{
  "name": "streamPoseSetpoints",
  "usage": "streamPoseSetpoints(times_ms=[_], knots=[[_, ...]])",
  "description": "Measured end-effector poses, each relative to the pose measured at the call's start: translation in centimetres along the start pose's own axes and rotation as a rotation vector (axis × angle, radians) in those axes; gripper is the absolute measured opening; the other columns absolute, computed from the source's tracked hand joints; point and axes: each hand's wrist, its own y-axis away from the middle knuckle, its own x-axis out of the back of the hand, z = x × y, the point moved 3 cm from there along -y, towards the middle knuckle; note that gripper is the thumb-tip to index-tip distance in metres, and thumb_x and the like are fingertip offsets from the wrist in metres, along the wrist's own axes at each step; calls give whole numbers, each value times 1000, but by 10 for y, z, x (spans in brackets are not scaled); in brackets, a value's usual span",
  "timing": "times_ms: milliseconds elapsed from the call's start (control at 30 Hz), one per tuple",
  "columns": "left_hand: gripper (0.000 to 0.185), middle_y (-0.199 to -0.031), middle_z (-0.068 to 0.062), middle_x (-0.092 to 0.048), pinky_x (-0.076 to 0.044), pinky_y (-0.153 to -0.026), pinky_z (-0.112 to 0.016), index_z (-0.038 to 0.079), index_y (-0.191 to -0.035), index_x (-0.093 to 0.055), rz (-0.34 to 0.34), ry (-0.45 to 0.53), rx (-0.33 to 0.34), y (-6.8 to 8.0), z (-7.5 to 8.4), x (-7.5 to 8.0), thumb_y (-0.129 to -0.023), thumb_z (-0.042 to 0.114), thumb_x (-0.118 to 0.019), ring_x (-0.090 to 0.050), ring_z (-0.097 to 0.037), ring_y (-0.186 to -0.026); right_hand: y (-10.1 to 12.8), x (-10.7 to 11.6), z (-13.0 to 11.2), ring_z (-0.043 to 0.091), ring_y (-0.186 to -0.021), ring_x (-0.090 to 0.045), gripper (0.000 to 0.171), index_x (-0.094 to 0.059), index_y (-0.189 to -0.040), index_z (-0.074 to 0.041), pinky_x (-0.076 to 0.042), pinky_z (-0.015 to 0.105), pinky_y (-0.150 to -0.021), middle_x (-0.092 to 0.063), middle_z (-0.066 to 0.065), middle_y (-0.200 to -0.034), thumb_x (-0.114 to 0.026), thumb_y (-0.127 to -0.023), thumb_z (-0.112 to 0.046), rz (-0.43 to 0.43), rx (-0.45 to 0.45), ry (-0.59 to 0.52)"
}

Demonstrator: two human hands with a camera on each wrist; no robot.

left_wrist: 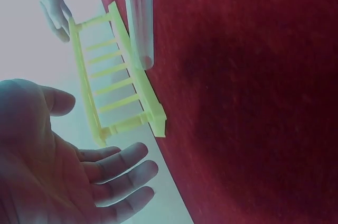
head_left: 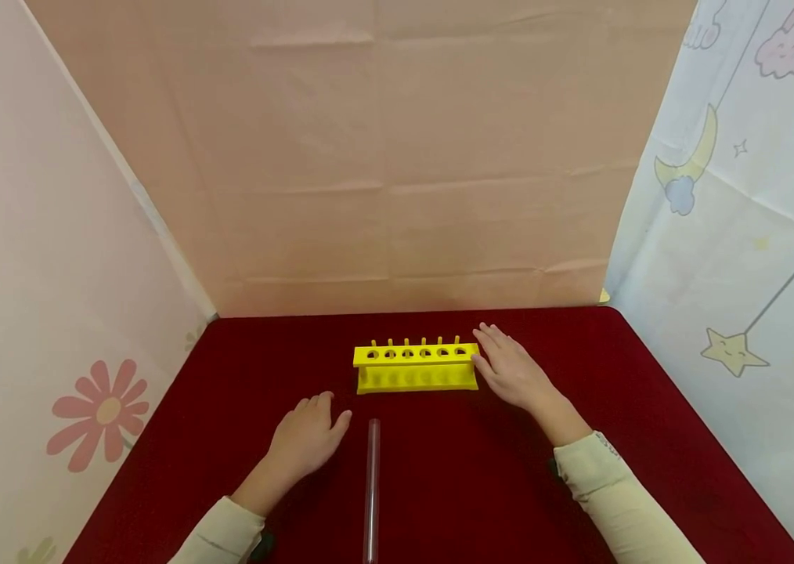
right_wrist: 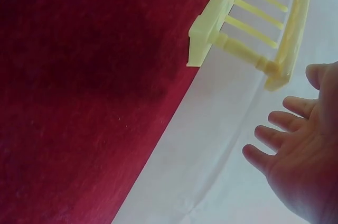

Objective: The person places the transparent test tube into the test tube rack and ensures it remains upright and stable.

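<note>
Clear tube [head_left: 372, 493] in front, yellow rack [head_left: 416, 362] behind

At the bottom centre of the head view, the clear tube lies lengthwise, its near end cut off by the lower edge and its far end pointing toward the rack. A pale left sleeve [head_left: 221, 536] enters at lower left, a pale right sleeve [head_left: 601, 478] at lower right. Just left of the tube's far end is the left hand [head_left: 304, 439], thumb and fingers apart, its grip loose. (The left wrist view shows its palm and spread fingers at lower left.)

Beyond it, right of centre, the right hand [head_left: 515, 372] is likewise relaxed, thumb away from the fingers, just beside the rack's right end; whether it touches the rack I cannot tell. The rack stands upright near the middle of the frame, with a row of six holes along its top and six pegs [head_left: 424, 341] behind them. Under everything spreads a dark red cloth [head_left: 481, 470].

Farther back, a creased beige backdrop [head_left: 383, 157] fills the upper middle. A pink flower [head_left: 108, 411] decorates the sheet at left; a yellow star [head_left: 735, 352] and a moon [head_left: 703, 153] decorate the one at right.
</note>
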Motion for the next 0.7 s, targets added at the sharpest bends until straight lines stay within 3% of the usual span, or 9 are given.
streamPoseSetpoints(times_ms=[200,367,500,700], knots=[[52,-108,-19,-68,-56,-78,-47,-6,-124,-60,-46,32,3,6,9,-1,-102,41,-55,-66,-30,-91,-2,-3,-6,39,-150,-27,59,-34,-153,4,-25,55,-119,-32,25,-160,-48,-106,-29,-23,16,8],[46,-83,-7,-63,-51,-63,-38,-3,-115,-62,-99,45,-2,12,18,-3,-101,41,-56,-55,-16,-69,-4,-6,-10,38,-150,-26,58,-34,-153,5,-25,54,-120,-31,25,-160,-47,-107,-28,-39,13,9],[43,-76,-4,-59,-48,-59,-35,-1,-110,-62,-113,53,-17,16,23,-6,-101,40,-57,-51,-14,-64,-4,-8,-10,38,-150,-27,58,-34,-153,5,-25,54,-120,-32,24,-160,-47,-107,-28,-39,17,10],[42,-81,-7,-62,-48,-59,-37,-1,-110,-62,-121,71,-21,19,27,-9,-100,39,-59,-53,-16,-66,-6,-9,-10,37,-150,-28,58,-33,-153,5,-26,53,-120,-33,24,-160,-46,-107,-27,-35,25,13]])
